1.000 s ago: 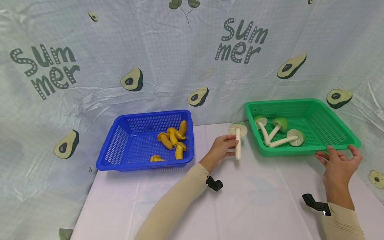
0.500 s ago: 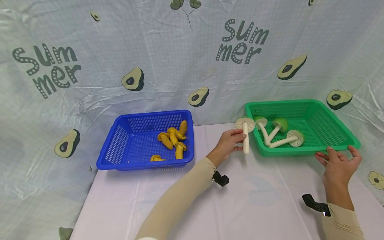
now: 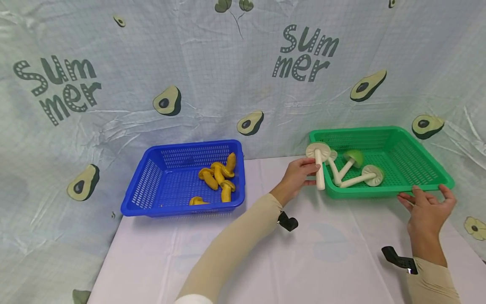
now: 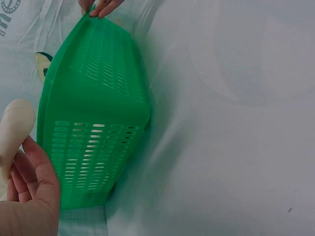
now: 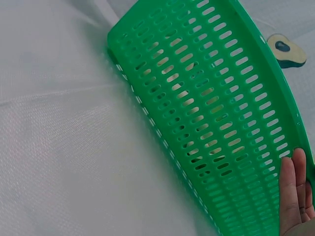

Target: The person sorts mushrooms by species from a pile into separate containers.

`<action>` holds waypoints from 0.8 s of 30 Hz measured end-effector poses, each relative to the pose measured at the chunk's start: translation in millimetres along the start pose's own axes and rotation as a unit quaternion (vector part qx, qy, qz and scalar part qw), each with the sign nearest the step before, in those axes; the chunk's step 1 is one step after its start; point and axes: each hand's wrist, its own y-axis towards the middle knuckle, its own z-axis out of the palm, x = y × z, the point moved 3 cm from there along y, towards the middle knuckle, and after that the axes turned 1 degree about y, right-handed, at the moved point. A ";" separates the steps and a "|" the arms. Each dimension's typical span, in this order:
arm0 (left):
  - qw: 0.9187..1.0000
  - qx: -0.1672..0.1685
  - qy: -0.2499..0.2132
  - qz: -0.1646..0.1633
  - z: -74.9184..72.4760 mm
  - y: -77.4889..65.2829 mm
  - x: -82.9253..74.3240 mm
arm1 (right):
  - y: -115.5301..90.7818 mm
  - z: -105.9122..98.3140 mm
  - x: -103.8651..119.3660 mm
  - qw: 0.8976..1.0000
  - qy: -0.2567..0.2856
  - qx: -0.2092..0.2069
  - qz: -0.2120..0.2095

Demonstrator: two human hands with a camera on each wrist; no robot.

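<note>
My left hand (image 3: pixel 298 177) pinches a toy mushroom (image 3: pixel 320 176) by its white stem, just off the left side of the green basket (image 3: pixel 379 192). Its pale, ribbed cap underside faces me and overlaps the basket's rim in the head view. From the left wrist, the stem (image 4: pixel 15 129) appears beside the basket wall. Three similar mushrooms lie inside, one showing its green cap (image 3: pixel 355 157). With its fingers and thumb, my right hand (image 3: pixel 429 213) holds the front rim near the right corner. In the right wrist view, fingers (image 5: pixel 288 189) lie against the basket's outer wall.
To the left stands a blue basket (image 3: pixel 182 210) with several yellow-brown mushrooms (image 3: pixel 219 172), mostly at its right side. Both baskets rest on a white-covered table (image 3: pixel 243 270). Behind them hangs a printed cloth (image 3: pixel 212 84) with avocados and lettering.
The left hand has carried the mushroom rightward and slightly away from me, from the gap between the baskets to the green basket's left rim. The right hand stays on the rim.
</note>
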 end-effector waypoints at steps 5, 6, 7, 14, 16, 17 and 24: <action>1.000 0.001 0.002 -0.001 8.1 3.0 -1.1 | -0.7 -0.4 -0.8 1.000 -0.002 0.003 0.001; 1.000 0.001 0.001 0.000 9.9 3.8 -1.4 | -0.6 -0.5 -0.9 1.000 -0.002 0.004 0.000; 1.000 -0.001 0.001 0.002 11.8 4.5 -1.8 | -0.6 -0.5 -1.0 1.000 -0.002 0.005 -0.001; 0.999 -0.011 0.039 0.005 23.9 4.3 -8.0 | -1.7 1.0 -0.9 1.000 -0.001 0.003 0.001; 0.999 -0.003 0.051 0.002 25.3 2.2 -9.5 | -1.4 0.7 -1.1 1.000 -0.001 0.000 0.001; 0.998 0.002 0.056 0.001 25.3 1.0 -9.7 | -1.2 0.4 -1.1 1.000 -0.003 -0.001 0.001; 0.998 0.029 0.062 0.010 14.1 -2.4 -6.1 | -0.6 -1.2 -1.6 1.000 -0.002 0.003 -0.001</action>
